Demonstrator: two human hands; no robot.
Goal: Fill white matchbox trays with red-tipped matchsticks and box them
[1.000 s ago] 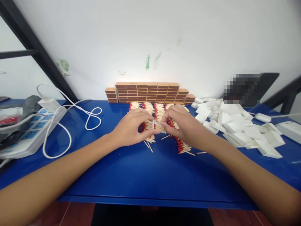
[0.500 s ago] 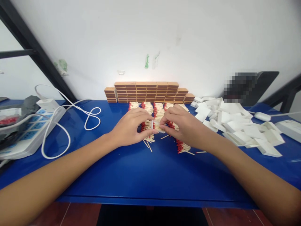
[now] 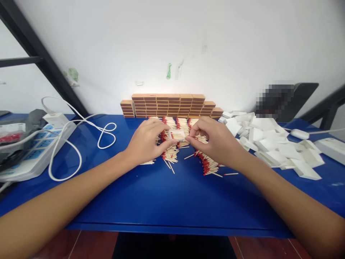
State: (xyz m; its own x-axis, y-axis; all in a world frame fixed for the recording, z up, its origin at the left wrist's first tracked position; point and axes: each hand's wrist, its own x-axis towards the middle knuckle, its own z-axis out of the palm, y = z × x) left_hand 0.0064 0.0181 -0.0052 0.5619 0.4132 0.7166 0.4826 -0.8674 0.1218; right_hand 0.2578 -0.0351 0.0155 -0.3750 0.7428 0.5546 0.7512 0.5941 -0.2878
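A small white matchbox tray (image 3: 177, 138) is held just above the piles of matches, with some red match heads showing inside it. My left hand (image 3: 147, 140) grips the tray's left end between thumb and fingers. At the right end, my right hand (image 3: 208, 135) has its thumb and forefinger pinched together on the tray's edge; whether a match is also between them is hidden. Red-headed matches (image 3: 169, 154) lie in several rows beneath and behind both hands. More matches (image 3: 208, 165) spread out below my right hand.
Stacked matchboxes (image 3: 168, 106) stand against the wall behind the matches. A heap of white trays (image 3: 280, 144) lies on the right of the blue table (image 3: 167, 201). To the left are a power strip (image 3: 40, 144) and a looped white cable (image 3: 106, 135). One loose match (image 3: 231, 174) lies at right.
The matchbox tray has tipped so its inside now shows, and it has risen slightly. My right fingertips have moved up a little at its right end.
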